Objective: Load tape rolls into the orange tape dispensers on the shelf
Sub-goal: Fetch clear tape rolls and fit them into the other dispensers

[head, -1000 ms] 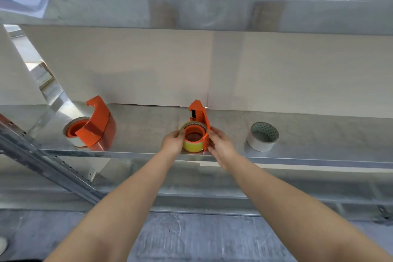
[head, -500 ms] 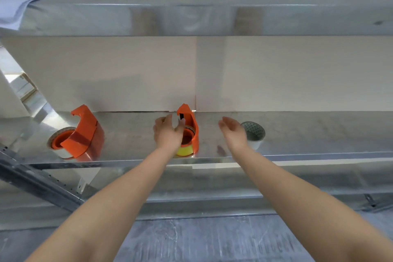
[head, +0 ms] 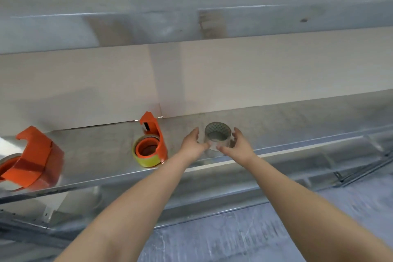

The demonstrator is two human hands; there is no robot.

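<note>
A pale, translucent tape roll (head: 218,136) stands on the metal shelf (head: 297,125). My left hand (head: 192,144) and my right hand (head: 239,144) cup it from either side. Both thumbs touch its front wall and the fingers are spread a little off its sides. To the left stands an orange tape dispenser (head: 158,134) with a yellow tape roll (head: 146,160) on its hub, and neither hand touches it. At the far left a second orange dispenser (head: 34,155) sits over a whitish roll (head: 8,156).
A second metal shelf (head: 191,17) runs overhead and a pale wall panel (head: 255,74) closes the back. The shelf's front lip (head: 287,151) passes under my wrists. A slanted metal brace (head: 32,225) is at the lower left, with grey floor (head: 255,229) below.
Both hands left the middle dispenser with the yellow roll and moved right to the pale roll, which they now flank. The view has also shifted to the right.
</note>
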